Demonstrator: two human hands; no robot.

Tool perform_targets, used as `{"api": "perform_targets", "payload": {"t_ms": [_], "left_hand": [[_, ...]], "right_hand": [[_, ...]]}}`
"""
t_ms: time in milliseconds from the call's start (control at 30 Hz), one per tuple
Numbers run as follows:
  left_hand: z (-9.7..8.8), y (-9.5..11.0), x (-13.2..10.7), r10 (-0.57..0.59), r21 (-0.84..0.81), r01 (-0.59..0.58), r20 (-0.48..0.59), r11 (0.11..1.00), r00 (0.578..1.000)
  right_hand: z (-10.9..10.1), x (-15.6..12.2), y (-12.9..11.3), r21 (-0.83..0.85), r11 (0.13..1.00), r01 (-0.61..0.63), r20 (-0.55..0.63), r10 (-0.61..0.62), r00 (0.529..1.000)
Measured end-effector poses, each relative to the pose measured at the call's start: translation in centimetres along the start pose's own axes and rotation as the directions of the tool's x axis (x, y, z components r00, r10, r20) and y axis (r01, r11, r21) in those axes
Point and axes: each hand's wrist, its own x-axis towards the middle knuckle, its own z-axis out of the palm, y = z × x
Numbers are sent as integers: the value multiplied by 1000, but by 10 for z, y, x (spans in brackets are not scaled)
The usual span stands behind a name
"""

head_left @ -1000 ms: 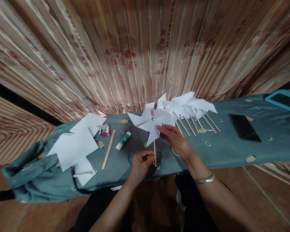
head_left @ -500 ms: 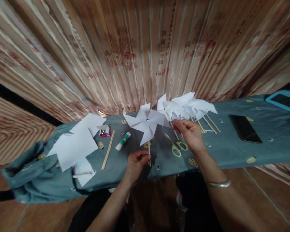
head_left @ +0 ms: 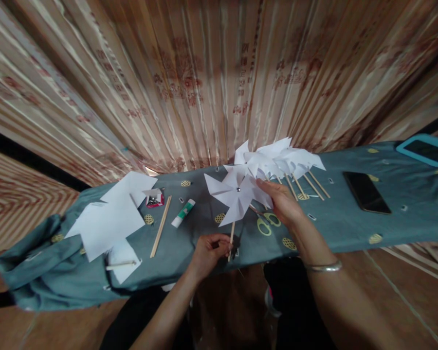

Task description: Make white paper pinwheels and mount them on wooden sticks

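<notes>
A white paper pinwheel point(head_left: 233, 203) with a shiny pin at its centre stands upright above the cloth. My left hand point(head_left: 212, 253) is closed round the lower part of its wooden stick. At its right side, my right hand point(head_left: 282, 199) has its fingers closed at the edge of a blade, partly hidden by the paper. Behind that hand, several more white pinwheels point(head_left: 273, 159) lie overlapping, sticks pointing toward me. Scissors with yellow-green handles point(head_left: 264, 226) lie below the held pinwheel's right blade, which covers part of them.
Left on the grey-green cloth point(head_left: 200, 226) lie white paper sheets point(head_left: 113, 228), an open red box of pins point(head_left: 154, 198), loose wooden sticks point(head_left: 160, 227) and a glue stick point(head_left: 183, 213). To the right are a black phone point(head_left: 367, 192) and a blue-framed tablet point(head_left: 428, 149). A curtain point(head_left: 211, 87) hangs behind.
The held pinwheel has moved right and slightly toward me, and its blades have turned. My left hand moved with it. My right hand has come onto a blade.
</notes>
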Motion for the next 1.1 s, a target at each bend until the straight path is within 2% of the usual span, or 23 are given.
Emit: {"api": "perform_targets", "payload": {"t_ms": [567, 1100], "left_hand": [[0, 0, 2, 24, -3, -24, -65, 1000, 998], [1, 6, 2, 14, -52, -22, -161, 998, 987]], "right_hand": [[7, 0, 10, 8, 999, 36, 33, -36, 999], [21, -6, 16, -77, 997, 7, 93, 0, 996]]}}
